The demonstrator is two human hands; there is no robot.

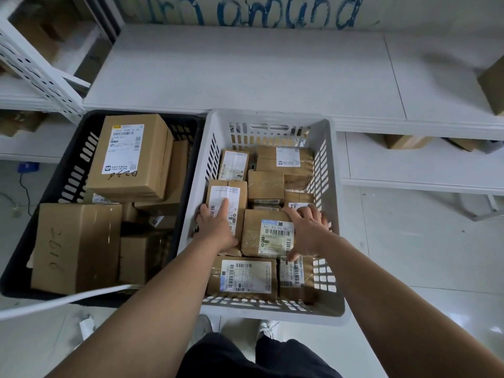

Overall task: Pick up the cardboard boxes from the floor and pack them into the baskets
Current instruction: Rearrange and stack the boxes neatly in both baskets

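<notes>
A white slotted basket (328,192) stands in front of me, holding several small labelled cardboard boxes. My left hand (216,227) lies flat on a narrow labelled box (227,196) at the basket's left side, fingers spread over its label. My right hand (306,230) grips the right edge of a squarish box with a blue-topped label (268,233) in the basket's middle. To the left, a black slotted basket (81,148) holds larger boxes, among them a big labelled box (131,156) and a box marked in pen (76,246).
White shelving (245,69) runs behind both baskets, with more boxes on its shelves at right (493,83) and lower right (406,141). A perforated white shelf post (35,69) stands at the left. A white cord (62,300) crosses the black basket's near edge. My feet are below the white basket.
</notes>
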